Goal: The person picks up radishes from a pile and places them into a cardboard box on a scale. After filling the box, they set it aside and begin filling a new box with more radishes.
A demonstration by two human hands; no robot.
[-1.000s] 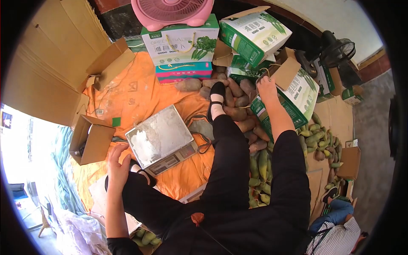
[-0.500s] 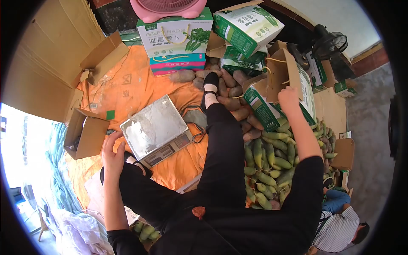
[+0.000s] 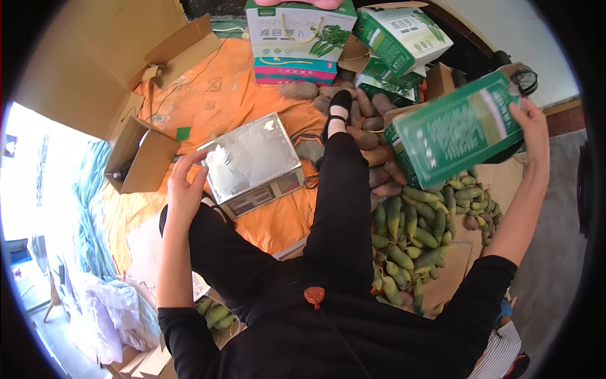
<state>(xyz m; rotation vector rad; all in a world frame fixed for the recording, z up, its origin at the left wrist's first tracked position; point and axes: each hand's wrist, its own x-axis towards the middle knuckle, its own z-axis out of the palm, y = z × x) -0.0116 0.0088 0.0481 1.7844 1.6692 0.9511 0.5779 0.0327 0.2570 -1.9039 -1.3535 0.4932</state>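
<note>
The right hand (image 3: 532,123) gripped the lifted green box (image 3: 457,129) by its far edge, best steadied from beneath, while the left hand (image 3: 185,192) hovered open-fingered beside the scale (image 3: 252,161).

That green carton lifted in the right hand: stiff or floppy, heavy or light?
The green carton probably stays stiff: its printed faces look flat. It seems fairly light, since the right hand alone holds it tilted in the air by one end. Its open brown flap may swing loosely.
</note>
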